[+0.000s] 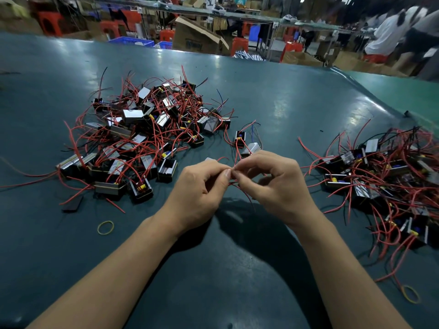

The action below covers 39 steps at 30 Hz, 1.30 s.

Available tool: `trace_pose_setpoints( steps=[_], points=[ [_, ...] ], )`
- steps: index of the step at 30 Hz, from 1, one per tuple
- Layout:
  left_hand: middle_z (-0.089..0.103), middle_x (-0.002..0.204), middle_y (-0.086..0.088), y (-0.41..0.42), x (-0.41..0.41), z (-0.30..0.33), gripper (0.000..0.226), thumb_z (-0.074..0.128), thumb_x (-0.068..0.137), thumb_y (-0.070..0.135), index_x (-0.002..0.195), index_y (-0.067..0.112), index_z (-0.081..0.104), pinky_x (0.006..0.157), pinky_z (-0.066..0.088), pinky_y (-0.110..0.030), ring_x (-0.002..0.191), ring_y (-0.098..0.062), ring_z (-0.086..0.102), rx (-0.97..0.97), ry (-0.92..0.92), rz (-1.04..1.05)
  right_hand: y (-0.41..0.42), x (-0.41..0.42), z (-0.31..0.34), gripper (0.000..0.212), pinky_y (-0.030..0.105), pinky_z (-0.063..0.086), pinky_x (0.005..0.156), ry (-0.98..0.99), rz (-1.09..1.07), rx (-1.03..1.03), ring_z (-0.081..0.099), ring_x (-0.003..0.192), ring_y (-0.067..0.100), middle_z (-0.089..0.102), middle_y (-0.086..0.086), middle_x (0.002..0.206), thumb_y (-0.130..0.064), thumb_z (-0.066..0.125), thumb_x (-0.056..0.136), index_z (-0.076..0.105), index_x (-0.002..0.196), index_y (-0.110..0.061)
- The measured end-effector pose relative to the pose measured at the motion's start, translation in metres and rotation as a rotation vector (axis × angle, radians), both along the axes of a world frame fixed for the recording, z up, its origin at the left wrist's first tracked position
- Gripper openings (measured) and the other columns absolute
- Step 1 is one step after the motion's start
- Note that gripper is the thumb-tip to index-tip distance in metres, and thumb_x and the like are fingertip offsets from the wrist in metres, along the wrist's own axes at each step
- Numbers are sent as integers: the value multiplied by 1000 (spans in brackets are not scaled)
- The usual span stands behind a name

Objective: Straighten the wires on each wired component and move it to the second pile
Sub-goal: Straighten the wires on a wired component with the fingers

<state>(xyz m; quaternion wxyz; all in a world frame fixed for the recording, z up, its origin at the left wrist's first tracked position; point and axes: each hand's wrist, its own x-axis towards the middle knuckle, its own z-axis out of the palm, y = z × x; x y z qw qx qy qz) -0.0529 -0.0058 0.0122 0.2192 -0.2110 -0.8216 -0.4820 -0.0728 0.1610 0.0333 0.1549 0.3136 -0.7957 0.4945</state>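
A big tangled pile of black-and-silver wired components (142,129) with red wires lies on the left of the dark green table (297,100). A second pile (384,176) lies at the right. Above the table's middle, my left hand (199,188) and my right hand (273,181) meet fingertip to fingertip, both pinching thin red wires (234,184). The component those wires belong to is mostly hidden behind my hands; a silver corner (210,159) shows above my left hand. Two loose components (247,143) lie just beyond my fingers.
A yellow rubber band (105,227) lies near my left forearm and another (411,294) at the lower right. A flat black piece (72,205) sits by the left pile. Cardboard boxes, red stools, blue crates and people fill the background beyond the table's far edge.
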Motion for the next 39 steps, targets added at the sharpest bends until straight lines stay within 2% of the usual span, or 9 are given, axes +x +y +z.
trace_pose_setpoints(
  steps=[9,12,16,21,24,29,33,37,39],
  points=[
    [54,70,-1,-2,2,2,24,52,88,13,84,0,72,63,38,-26,64,-16,48,-104,34,23,-1,-2,-3,14,9,40,53,51,13,56,59,67,10,61,2,91,0,74,81,67,85,-11],
    [56,71,-7,-5,0,0,24,52,88,14,80,-1,69,63,46,-42,66,-25,52,-172,39,9,0,-1,-3,16,34,55,51,-94,-2,39,65,71,17,66,-1,83,-3,72,84,70,93,-16],
    [50,72,6,-6,-1,0,22,53,89,16,86,6,72,64,46,-40,67,-16,48,-199,54,-7,5,-3,0,6,27,56,53,-297,32,-36,69,66,21,71,8,74,-1,70,86,71,87,-7],
    [52,71,3,-3,-1,-3,19,56,88,18,86,11,73,64,42,-36,66,-9,35,-321,113,58,5,-4,0,10,30,55,49,-474,-3,-35,59,54,20,66,23,70,0,65,88,65,78,0],
    [55,72,-1,-2,0,-3,22,54,90,20,87,10,73,63,38,-34,68,-4,25,-378,147,59,3,-4,-2,16,36,55,50,-469,-70,38,59,52,22,63,9,60,-6,64,89,62,73,-8],
    [55,73,-3,-5,-1,-3,21,54,91,19,91,10,73,63,39,-38,63,-22,44,-402,115,52,2,-3,-1,15,34,52,51,-401,-110,149,67,61,28,67,1,63,-17,62,90,61,75,-15],
    [56,73,-4,-3,-2,-3,21,54,92,18,92,10,73,62,37,-34,66,-9,28,-428,145,63,2,0,0,16,37,55,53,-378,-134,209,66,59,22,67,-1,62,-21,61,91,58,75,-17],
    [55,73,-5,-3,-1,-1,33,45,94,25,95,7,73,62,37,-36,66,-27,50,-448,159,44,-6,1,-1,26,32,46,55,-330,-220,349,56,55,15,65,1,62,-26,53,92,55,68,-16],
    [55,74,-6,-4,-1,0,34,44,94,24,96,6,72,63,40,-39,68,-30,53,-437,167,39,-10,2,0,29,30,41,52,-422,-201,277,52,49,12,64,0,57,-23,51,93,55,65,-16]
  ],
)
